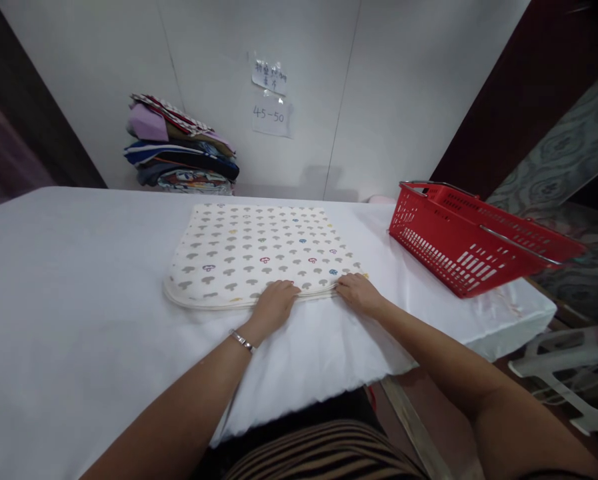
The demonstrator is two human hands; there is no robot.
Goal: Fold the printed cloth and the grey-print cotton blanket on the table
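Observation:
A folded cream cloth [259,250] printed with small grey and coloured mushroom shapes lies flat on the white table [69,280]. My left hand [273,303] rests on the cloth's near edge, fingers curled down over it. My right hand [357,291] sits at the near right corner of the cloth, fingers bent and pressed on the edge. A silver bracelet [242,341] circles my left wrist.
A red plastic basket [471,237] with metal handles stands at the right end of the table. A pile of folded cloths [181,147] sits against the white back wall, below paper notes [271,100]. A white plastic stool [573,373] is on the floor at right.

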